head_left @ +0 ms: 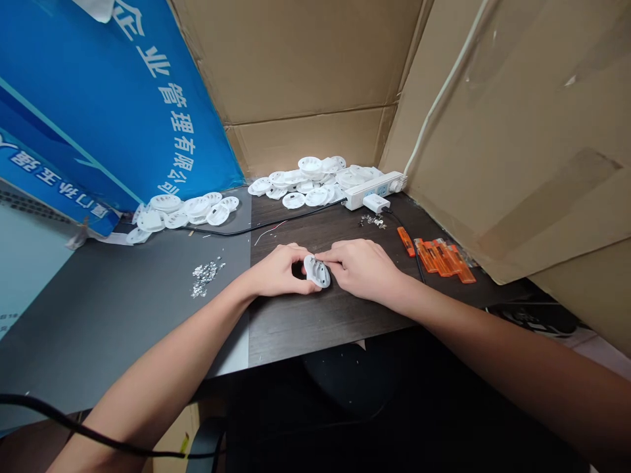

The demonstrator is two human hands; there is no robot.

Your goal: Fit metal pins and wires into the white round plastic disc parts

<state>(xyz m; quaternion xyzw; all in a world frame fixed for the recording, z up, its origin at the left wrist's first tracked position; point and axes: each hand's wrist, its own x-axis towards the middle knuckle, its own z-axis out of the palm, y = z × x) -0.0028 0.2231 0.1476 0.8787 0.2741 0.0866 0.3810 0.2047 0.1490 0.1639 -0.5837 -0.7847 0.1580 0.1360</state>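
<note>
My left hand [284, 270] grips a white oval plastic casing [317, 273] between thumb and fingers, tilted up over the dark wood-grain tabletop. Small recesses and dark spots show on its inner face. From the other side, my right hand [359, 268] brings a pinched index finger and thumb against the casing's upper edge. Whatever sits between those right fingertips is too small or hidden to name. To the left of my hands lies a scatter of small shiny metal pieces [205, 277]. A smaller cluster of metal pieces [374, 221] rests beyond my right hand.
Piles of similar white casings [315, 177] lie at the back and left [197, 209]. A white power strip [374, 188] holds a plugged-in adapter [376, 203] with a black cable [266, 228] nearby. Several orange packs [444, 257] lie right. Cardboard walls [315, 59] and a blue board [123, 98] enclose the table.
</note>
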